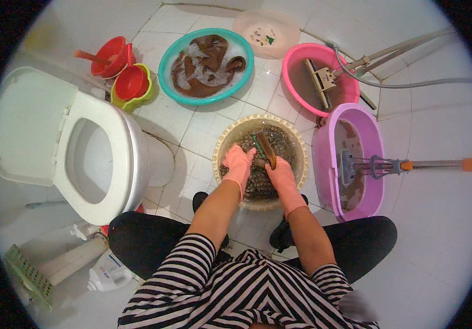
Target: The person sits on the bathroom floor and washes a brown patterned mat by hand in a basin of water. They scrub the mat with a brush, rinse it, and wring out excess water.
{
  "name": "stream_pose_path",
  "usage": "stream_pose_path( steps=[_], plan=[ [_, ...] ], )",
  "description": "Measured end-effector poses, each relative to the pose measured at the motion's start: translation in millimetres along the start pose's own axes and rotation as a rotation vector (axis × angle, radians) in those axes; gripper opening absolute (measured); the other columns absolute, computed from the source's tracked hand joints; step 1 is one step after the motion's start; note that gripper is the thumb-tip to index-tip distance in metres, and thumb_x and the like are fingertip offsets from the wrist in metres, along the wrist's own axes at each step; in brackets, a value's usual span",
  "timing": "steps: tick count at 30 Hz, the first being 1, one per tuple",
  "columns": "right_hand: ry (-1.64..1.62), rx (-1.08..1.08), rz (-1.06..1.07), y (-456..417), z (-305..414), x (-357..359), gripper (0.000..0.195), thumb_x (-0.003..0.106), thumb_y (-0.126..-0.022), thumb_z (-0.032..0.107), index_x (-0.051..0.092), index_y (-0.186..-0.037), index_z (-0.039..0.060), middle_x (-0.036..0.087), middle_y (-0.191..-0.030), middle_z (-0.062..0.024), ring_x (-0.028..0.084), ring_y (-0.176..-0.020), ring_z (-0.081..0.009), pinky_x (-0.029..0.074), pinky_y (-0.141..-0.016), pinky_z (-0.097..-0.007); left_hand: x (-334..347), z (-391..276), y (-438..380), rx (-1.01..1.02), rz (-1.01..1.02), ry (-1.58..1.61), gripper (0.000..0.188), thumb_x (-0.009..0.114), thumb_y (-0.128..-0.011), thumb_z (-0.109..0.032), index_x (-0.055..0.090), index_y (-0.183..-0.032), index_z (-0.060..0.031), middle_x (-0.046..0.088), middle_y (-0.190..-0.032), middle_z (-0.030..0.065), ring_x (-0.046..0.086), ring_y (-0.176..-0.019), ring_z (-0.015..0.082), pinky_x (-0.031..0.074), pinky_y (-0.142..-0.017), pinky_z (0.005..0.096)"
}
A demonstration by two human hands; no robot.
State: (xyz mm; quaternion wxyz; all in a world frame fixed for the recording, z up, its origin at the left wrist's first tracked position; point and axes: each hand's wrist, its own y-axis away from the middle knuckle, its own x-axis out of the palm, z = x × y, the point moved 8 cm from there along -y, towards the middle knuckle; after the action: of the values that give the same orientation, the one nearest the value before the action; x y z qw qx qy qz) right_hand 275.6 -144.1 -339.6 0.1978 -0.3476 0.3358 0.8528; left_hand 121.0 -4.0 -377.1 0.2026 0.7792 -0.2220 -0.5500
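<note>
Both my hands wear pink rubber gloves and reach into a cream basin with a patterned rim, on the tiled floor between my feet. Dark checked cloth lies in water inside it. My right hand grips a brown-handled brush, which slants up and left over the cloth; a green strip shows beside it. At the basin's left side my left hand touches the cloth, its fingers bent; whether they pinch the fabric is hidden.
A teal basin with brown cloth in suds stands ahead. To the right are a pink basin and a purple tub, each with a mop in murky water. A white toilet, red bowls and a white bottle are at left.
</note>
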Motion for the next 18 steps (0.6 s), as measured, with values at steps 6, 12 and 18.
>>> stream_pose_path(
  steps=[6, 12, 18],
  plan=[
    [-0.426, -0.025, -0.234, -6.1, -8.3, -23.4, 0.063, 0.072, -0.097, 0.027, 0.047, -0.150, 0.0044, 0.061, -0.141, -0.0161, 0.059, -0.125, -0.0260, 0.047, -0.103, -0.0381, 30.1, 50.6, -45.2, -0.032, 0.070, 0.877, 0.047, 0.075, -0.093, -0.025, 0.061, -0.126, 0.0055, 0.068, -0.113, 0.0152, 0.064, -0.097, 0.0286, 0.052, -0.085, 0.0435],
    [-0.457, -0.302, -0.111, 34.2, 66.4, -10.6, 0.054, 0.057, -0.105, 0.036, 0.045, -0.155, 0.0209, 0.059, -0.146, -0.0131, 0.059, -0.130, -0.0288, 0.045, -0.109, -0.0385, 2.6, 29.3, 4.2, 0.004, 0.391, 0.977, 0.064, 0.071, -0.097, -0.021, 0.046, -0.145, 0.0115, 0.053, -0.148, 0.0257, 0.054, -0.135, 0.0309, 0.044, -0.108, 0.0395],
    [0.229, -0.139, 0.176, 36.0, 53.6, 10.7, 0.053, 0.048, -0.102, 0.045, 0.044, -0.154, 0.0355, 0.068, -0.123, -0.0201, 0.067, -0.110, -0.0392, 0.053, -0.095, -0.0506, -30.3, 50.0, 57.9, -0.075, 0.205, 0.901, 0.063, 0.070, -0.096, -0.011, 0.042, -0.149, 0.0103, 0.050, -0.151, 0.0239, 0.050, -0.138, 0.0293, 0.040, -0.113, 0.0372]
  ],
)
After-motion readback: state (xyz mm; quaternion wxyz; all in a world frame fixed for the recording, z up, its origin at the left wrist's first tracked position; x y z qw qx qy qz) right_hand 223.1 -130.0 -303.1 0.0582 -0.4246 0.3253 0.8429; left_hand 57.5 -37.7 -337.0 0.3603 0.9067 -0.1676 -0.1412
